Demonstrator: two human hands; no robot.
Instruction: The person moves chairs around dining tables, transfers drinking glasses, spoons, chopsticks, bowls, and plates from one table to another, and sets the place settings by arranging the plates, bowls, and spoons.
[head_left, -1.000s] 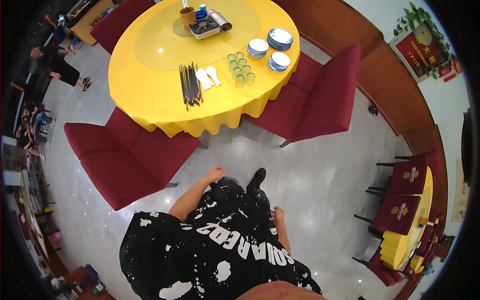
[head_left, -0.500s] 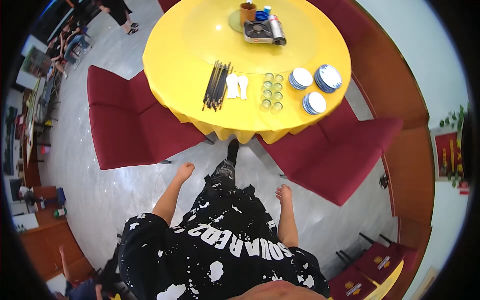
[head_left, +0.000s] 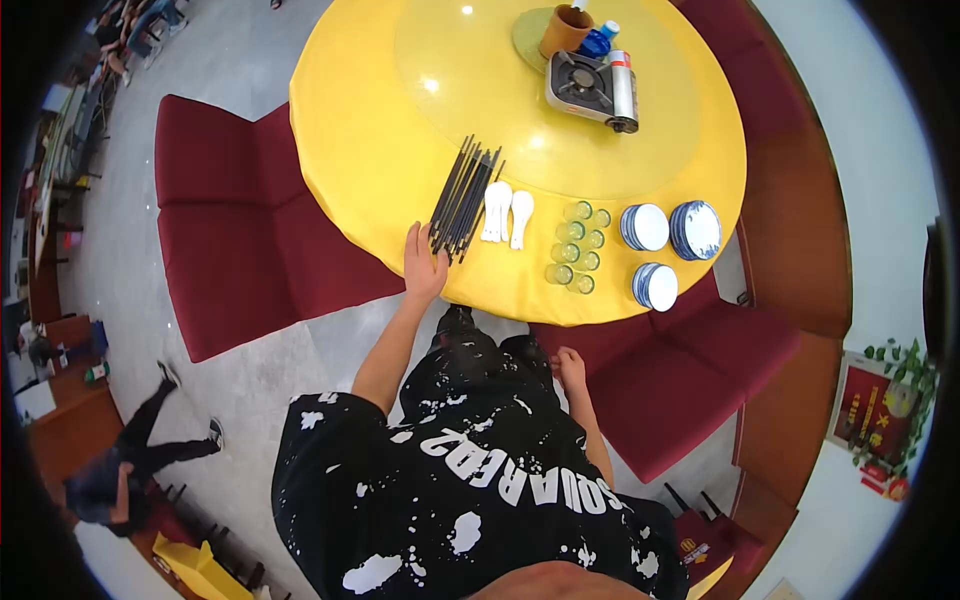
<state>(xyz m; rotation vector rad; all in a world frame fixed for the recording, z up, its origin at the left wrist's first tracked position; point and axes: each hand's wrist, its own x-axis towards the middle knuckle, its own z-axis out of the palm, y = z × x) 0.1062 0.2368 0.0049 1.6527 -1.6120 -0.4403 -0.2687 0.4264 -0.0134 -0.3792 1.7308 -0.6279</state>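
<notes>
My left hand (head_left: pixel 425 268) reaches to the near edge of the yellow-covered round table (head_left: pixel 370 180). Its fingers are apart at the lower ends of a bundle of dark chopsticks (head_left: pixel 465 200), and no grip on them shows. Just right of the bundle lie white spoons (head_left: pixel 521 215). Below the table edge, near a red chair, hangs my right hand (head_left: pixel 570 368), fingers loosely bent, with nothing visible in it. Several small glasses (head_left: pixel 571 231) stand in two rows, and three stacks of blue-and-white dishes (head_left: pixel 645 228) sit farther right.
On the glass turntable (head_left: pixel 440 60) are a portable gas stove (head_left: pixel 580 82) with a canister, a brown pot (head_left: pixel 565 30) and a blue item (head_left: pixel 598 40). Red chairs (head_left: pixel 225 220) flank me on both sides. Another person (head_left: pixel 110 480) is at the lower left.
I have come closer to the table. My left hand has risen from beside my body to the chopsticks' near ends. My right hand still hangs low.
</notes>
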